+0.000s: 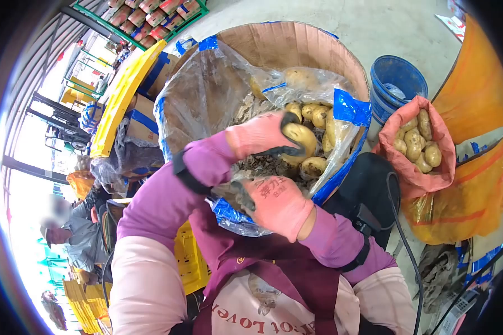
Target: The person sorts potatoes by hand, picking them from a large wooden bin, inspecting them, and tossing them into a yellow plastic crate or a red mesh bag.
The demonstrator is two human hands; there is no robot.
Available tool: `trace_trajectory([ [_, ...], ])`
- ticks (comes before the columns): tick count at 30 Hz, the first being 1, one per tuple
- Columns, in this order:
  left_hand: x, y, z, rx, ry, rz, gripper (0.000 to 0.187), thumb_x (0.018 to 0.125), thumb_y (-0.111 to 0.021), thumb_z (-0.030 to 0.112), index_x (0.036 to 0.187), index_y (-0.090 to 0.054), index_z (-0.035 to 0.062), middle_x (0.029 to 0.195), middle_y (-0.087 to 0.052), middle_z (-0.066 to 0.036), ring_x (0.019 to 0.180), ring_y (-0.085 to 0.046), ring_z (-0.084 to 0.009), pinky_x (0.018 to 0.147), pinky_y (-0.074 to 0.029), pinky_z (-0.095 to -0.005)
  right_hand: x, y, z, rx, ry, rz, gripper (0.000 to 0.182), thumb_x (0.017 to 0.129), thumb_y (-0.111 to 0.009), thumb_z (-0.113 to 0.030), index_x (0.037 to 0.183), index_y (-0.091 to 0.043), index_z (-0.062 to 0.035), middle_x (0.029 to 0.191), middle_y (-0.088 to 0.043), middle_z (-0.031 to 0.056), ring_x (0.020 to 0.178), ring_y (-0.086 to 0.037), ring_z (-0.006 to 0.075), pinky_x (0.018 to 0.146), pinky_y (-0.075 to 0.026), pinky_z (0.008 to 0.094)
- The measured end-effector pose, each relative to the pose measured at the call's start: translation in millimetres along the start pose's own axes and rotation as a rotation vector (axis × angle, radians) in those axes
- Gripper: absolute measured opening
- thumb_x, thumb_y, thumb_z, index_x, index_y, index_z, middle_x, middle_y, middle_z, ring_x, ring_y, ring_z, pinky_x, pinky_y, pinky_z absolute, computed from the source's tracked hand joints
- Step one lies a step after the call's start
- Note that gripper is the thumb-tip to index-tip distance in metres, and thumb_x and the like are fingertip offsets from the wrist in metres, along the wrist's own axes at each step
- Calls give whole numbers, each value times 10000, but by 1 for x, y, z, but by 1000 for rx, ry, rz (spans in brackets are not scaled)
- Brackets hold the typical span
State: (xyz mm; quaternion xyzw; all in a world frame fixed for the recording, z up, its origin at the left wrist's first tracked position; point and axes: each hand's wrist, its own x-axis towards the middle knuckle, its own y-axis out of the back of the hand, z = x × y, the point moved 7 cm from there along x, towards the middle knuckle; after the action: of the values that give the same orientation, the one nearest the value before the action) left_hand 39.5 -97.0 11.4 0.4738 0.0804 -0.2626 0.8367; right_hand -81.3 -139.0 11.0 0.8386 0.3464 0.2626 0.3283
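My left hand [268, 137], in a pink glove with dark palm and fingers, is closed around a yellow potato [300, 139]. It is over a large round cardboard bin [285, 42] lined with clear plastic [201, 84]. More potatoes [314, 166] lie in the bin just beyond and beside that hand. Nearer to me is my right hand [276, 206], in a matching printed glove, at the bin's near rim. Its dark fingers point left and are blurred, so I cannot tell whether they hold anything. Dry brown debris [262, 167] shows between the hands.
At the right a pink mesh sack [397, 167] of potatoes stands beside a blue bucket [399, 75]. Orange sheets [475, 78] hang further right. A black cable [402, 223] runs past my right arm. On the left are a yellow beam [126, 97], a forklift [61, 123] and a seated person [81, 234].
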Motion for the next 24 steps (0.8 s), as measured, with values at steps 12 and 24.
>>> trace_trajectory([
  [12,-184,38,-36,-388,-414,843,688,637,-773,-15,1284,-547,44,1299,-583,-116,1250,-527,-234,1063,-405,-351,6,21,25,1024,-180,164,291,954,-609,-161,1178,-601,24,1107,-673,83,1022,-620,161,883,-500,311],
  [24,-168,16,-51,-599,-449,755,880,694,-807,20,1450,-357,4,1451,-444,-145,1346,-437,-252,1114,-350,-365,14,30,24,1317,5,398,809,749,-782,29,1445,-369,9,1418,-486,126,1297,-483,230,1101,-390,379],
])
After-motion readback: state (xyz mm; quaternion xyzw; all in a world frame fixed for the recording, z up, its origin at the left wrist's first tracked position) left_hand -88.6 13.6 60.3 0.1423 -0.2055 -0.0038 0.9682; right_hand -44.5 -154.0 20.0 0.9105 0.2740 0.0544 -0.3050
